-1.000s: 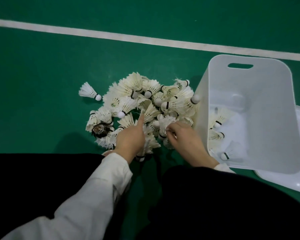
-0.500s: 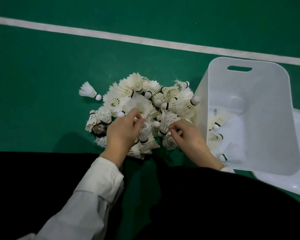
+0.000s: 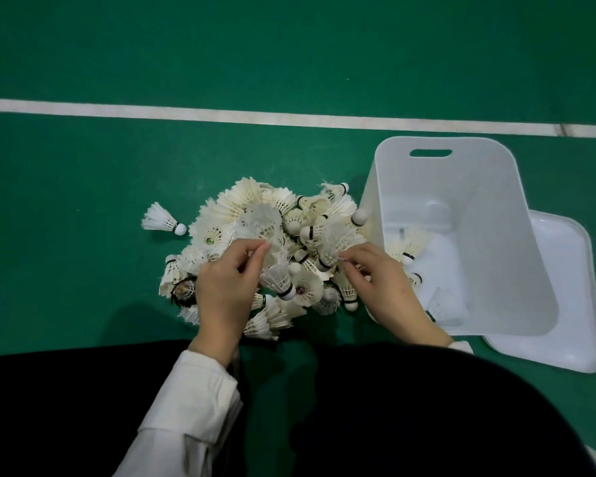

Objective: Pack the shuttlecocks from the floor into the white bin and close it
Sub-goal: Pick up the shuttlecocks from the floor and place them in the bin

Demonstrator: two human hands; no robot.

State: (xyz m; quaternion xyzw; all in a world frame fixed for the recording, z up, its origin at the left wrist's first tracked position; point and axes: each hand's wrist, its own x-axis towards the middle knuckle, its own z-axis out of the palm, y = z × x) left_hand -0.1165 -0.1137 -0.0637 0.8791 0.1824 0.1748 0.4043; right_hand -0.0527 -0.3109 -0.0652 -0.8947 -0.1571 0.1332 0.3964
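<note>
Nearest, sleeve (image 3: 186, 407): a white cuff reaches in over dark clothing at the lower edge of the view.
Left hand (image 3: 221, 290): thumb and forefinger are pressed together on the feather skirt of one shuttlecock (image 3: 278, 273), which hangs cork-down over the heap's near side.
Right hand (image 3: 386, 284): fingertips are pinched on the feathers of another shuttlecock (image 3: 329, 247), just beside the bin's wall.
Shuttlecocks (image 3: 255, 208): most lie heaped on the green floor (image 3: 83, 184), against the bin's left wall; a stray (image 3: 160, 220) sits apart at left.
Handling: they look feather-light and brittle. Skirts would crush or snag on neighbours, so the firm cork or the skirt's base is probably the safer hold, and a light pinch should do.
White bin (image 3: 496, 235): open, with a few shuttlecocks already inside; packing looks barely begun.
Lid (image 3: 572, 304): off, lying on the floor at the bin's right.
White line (image 3: 221, 115): crosses the floor beyond.
</note>
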